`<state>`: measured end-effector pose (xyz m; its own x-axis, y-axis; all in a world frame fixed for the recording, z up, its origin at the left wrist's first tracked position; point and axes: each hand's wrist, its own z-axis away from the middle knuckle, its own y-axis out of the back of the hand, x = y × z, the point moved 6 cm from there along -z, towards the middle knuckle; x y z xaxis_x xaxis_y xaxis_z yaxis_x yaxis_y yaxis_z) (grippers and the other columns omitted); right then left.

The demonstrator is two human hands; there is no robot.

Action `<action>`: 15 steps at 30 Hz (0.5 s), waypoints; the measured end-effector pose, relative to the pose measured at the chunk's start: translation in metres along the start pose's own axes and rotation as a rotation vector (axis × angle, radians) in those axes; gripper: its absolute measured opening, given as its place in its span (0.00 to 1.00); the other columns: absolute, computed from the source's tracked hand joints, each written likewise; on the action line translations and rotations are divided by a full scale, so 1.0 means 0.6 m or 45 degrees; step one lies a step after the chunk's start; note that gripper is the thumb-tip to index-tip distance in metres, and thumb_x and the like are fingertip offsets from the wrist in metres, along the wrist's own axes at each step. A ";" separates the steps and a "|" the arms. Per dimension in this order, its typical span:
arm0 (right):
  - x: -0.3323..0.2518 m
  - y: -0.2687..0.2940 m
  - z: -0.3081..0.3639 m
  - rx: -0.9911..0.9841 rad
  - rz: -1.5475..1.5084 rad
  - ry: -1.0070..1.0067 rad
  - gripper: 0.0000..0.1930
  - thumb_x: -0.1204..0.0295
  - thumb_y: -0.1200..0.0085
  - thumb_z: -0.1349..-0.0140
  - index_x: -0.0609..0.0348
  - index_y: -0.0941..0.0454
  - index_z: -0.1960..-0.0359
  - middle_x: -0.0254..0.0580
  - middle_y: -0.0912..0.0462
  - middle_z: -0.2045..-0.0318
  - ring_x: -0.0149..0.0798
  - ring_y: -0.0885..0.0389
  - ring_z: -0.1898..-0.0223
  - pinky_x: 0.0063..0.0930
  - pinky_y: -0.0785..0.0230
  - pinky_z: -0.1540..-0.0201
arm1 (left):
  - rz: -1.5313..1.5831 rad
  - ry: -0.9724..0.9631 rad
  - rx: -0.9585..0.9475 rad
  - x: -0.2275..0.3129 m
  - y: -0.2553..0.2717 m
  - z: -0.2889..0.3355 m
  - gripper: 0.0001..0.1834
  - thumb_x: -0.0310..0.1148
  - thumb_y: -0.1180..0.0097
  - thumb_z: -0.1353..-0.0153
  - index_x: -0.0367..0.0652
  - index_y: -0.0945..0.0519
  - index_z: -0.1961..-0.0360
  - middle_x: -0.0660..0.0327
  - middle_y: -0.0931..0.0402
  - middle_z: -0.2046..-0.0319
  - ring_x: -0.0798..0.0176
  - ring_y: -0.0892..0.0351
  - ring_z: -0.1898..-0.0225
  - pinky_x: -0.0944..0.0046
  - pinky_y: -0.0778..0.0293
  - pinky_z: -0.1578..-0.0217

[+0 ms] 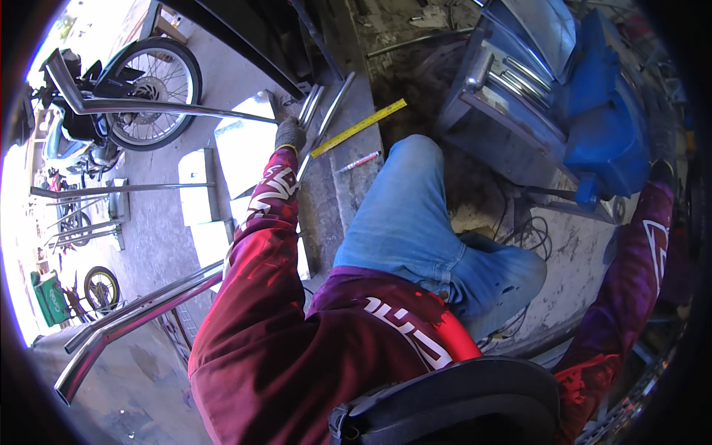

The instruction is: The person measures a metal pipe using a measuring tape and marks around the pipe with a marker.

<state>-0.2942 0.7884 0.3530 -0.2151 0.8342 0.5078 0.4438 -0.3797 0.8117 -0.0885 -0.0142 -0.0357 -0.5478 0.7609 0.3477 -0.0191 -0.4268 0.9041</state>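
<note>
My left hand (291, 135), in a grey glove, reaches forward to the bench edge with its fingers curled around metal tubing. A long bent chrome tube (170, 109) runs in from the left and meets the glove. Several short metal tubes (310, 107) lie just beyond the fingers, and another slanting tube (337, 104) is beside them. To the right of this hand lie a yellow ruler (360, 127) and a red-and-white marker (359, 162). My right hand (661, 173) is at the dark right rim, beside a blue machine (612, 126); its fingers are too dark to make out.
Cut tubes (523, 81) rest on the metal stand at the right. Black cables (530, 237) lie on the floor near my knee. More bent tubes (141, 311) stick out at the lower left. A motorcycle wheel (153, 93) stands at the upper left.
</note>
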 end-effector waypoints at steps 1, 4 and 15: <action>-0.001 0.000 0.002 0.010 0.041 0.020 0.27 0.72 0.45 0.40 0.43 0.31 0.36 0.47 0.30 0.38 0.52 0.30 0.37 0.40 0.28 0.40 | -0.001 -0.002 -0.005 0.002 -0.003 0.002 0.16 0.26 0.47 0.47 0.38 0.19 0.56 0.40 0.20 0.56 0.39 0.21 0.51 0.50 0.26 0.48; -0.009 0.006 -0.001 0.020 0.102 0.048 0.28 0.73 0.45 0.40 0.43 0.31 0.36 0.46 0.31 0.37 0.52 0.29 0.37 0.40 0.28 0.40 | 0.060 0.001 0.048 0.000 0.001 0.007 0.15 0.26 0.47 0.46 0.38 0.19 0.56 0.40 0.20 0.56 0.39 0.21 0.50 0.50 0.27 0.48; -0.015 0.016 -0.003 0.004 0.012 0.000 0.27 0.76 0.48 0.39 0.42 0.31 0.36 0.46 0.29 0.39 0.52 0.27 0.39 0.40 0.27 0.41 | 0.123 0.026 0.029 -0.004 0.001 0.005 0.16 0.25 0.47 0.45 0.39 0.18 0.54 0.42 0.20 0.54 0.42 0.20 0.49 0.53 0.27 0.47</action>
<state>-0.2896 0.7769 0.3567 -0.2109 0.8306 0.5154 0.4487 -0.3862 0.8060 -0.0849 -0.0149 -0.0351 -0.5633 0.7063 0.4286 0.0536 -0.4865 0.8720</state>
